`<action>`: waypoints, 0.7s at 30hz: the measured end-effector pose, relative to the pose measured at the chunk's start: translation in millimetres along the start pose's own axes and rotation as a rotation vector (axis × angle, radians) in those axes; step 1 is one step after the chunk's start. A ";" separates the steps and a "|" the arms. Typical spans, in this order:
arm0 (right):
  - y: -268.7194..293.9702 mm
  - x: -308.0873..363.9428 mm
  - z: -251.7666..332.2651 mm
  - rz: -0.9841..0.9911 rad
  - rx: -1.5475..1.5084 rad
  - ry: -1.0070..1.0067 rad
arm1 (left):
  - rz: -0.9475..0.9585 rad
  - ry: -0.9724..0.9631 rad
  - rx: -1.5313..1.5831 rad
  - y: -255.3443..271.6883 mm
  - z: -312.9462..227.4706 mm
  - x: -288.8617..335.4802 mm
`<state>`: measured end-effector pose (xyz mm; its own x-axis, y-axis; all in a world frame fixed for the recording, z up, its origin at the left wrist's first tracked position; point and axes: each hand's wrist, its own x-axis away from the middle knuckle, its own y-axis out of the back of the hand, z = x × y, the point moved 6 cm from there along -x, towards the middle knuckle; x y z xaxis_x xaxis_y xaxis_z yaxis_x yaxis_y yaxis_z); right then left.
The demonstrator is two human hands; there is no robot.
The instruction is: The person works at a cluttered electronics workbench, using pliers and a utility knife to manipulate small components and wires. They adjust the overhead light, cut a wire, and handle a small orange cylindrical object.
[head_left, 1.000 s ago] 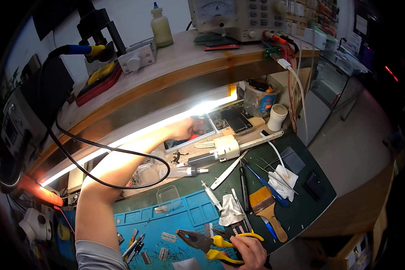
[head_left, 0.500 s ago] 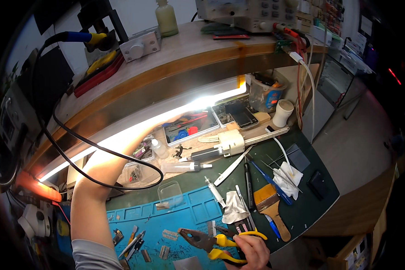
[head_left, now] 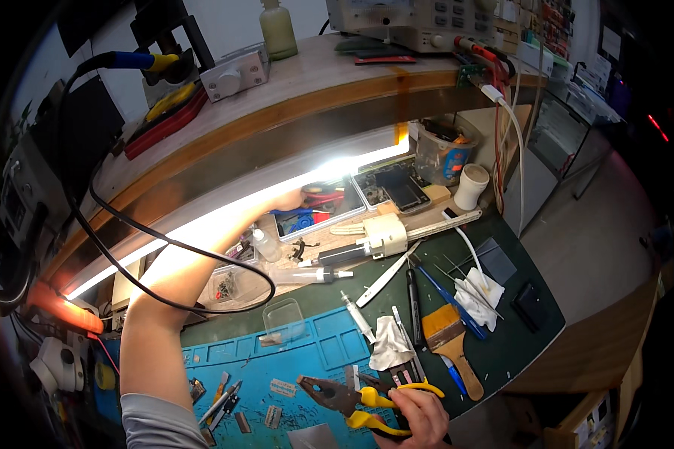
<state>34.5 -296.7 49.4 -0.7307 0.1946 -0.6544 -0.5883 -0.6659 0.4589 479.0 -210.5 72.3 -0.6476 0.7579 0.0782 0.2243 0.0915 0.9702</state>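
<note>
My right hand (head_left: pixel 421 419) grips the yellow handles of a pair of combination pliers (head_left: pixel 337 396), whose dark jaws point left over the blue work mat (head_left: pixel 329 329). Beside them a second yellow-handled plier (head_left: pixel 431 388) shows partly behind my fingers. My left arm stretches up and away under the bright lamp to a shallow tray (head_left: pixel 283 233) at the back. There my left hand (head_left: pixel 290 199) is among tools with red, yellow and blue parts (head_left: pixel 326 200); glare and distance hide its fingers.
A black cable (head_left: pixel 180 247) loops across my left forearm. On the bench lie a wide brush (head_left: pixel 443 329), a syringe (head_left: pixel 358 317), a cream clamp-like tool (head_left: pixel 386 236) and several blades (head_left: pixel 282 388). A shelf edge (head_left: pixel 299 101) overhangs the back.
My left hand has shifted slightly within the tray, and the red and blue things there lie differently. My right hand and the pliers stay nearly still.
</note>
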 end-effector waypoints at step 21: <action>-0.6 -0.5 -1.2 -0.004 -0.006 -0.005 | 0.010 0.012 -0.073 -13.1 -5.2 5.2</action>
<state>35.6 -297.3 48.7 -0.7304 0.2010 -0.6528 -0.5890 -0.6692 0.4530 468.8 -211.1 61.2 -0.6544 0.7507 0.0906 0.1772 0.0358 0.9835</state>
